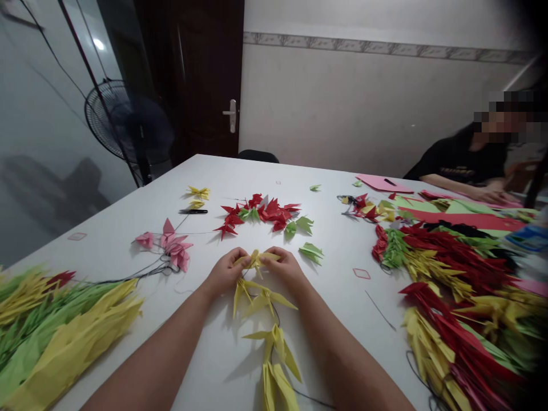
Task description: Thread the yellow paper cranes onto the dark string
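Note:
Between my two hands, over the middle of the table, is a yellow paper crane (pixel 256 260). My left hand (pixel 229 269) pinches its left wing, and my right hand (pixel 282 265) grips the right wing. Below it, more yellow paper cranes (pixel 274 339) hang along a dark string (pixel 305 395) that runs toward the near edge. Just beyond my hands lie red paper cranes (pixel 276 212) in a loose arc, with green paper cranes (pixel 305 224) among them. Pink paper cranes (pixel 175 246) rest to the left of my left hand.
Stacks of yellow and green folded paper (pixel 85 337) fill the near left. Red, yellow and green bundles (pixel 462 262) crowd the right side. A small black-handled tool (pixel 193 212) lies at the back left. A person in a black shirt (pixel 466 160) sits at the far right.

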Motion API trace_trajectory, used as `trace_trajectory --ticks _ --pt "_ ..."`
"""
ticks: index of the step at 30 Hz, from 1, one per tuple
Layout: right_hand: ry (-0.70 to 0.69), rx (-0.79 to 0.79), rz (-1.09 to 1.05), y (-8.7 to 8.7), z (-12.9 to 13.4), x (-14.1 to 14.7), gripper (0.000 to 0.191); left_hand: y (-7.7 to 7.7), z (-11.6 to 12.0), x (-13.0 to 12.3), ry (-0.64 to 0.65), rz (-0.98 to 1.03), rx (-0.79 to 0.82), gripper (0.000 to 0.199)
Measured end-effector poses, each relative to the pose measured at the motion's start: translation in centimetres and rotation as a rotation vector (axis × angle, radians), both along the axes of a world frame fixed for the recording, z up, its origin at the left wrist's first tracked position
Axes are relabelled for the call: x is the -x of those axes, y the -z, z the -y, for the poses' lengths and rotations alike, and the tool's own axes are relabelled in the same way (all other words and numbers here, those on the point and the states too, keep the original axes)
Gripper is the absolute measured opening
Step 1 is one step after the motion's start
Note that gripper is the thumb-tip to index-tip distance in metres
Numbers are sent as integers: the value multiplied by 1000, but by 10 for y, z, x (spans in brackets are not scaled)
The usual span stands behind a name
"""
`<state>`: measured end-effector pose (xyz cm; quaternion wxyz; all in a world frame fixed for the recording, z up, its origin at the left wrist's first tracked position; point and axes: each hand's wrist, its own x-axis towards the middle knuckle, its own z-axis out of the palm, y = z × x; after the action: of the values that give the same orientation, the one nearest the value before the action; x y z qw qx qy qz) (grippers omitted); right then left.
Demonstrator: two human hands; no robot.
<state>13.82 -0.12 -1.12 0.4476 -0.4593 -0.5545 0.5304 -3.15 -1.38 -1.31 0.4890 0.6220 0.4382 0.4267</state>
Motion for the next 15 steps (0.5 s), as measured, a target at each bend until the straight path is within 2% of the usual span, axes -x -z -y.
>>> trace_trajectory --ticks 5,8,12,15 --pt "0 -14 74 -3 0 2 24 2 -1 -2 -16 90 66 30" --pt "-8 -8 97 -3 0 3 22 3 -2 -2 -42 68 98 37" --pt "58 -114 55 -1 -1 5 26 7 -4 -1 -75 26 44 34" --pt "54 -171 3 1 -1 7 29 8 -4 -1 -61 24 36 35"
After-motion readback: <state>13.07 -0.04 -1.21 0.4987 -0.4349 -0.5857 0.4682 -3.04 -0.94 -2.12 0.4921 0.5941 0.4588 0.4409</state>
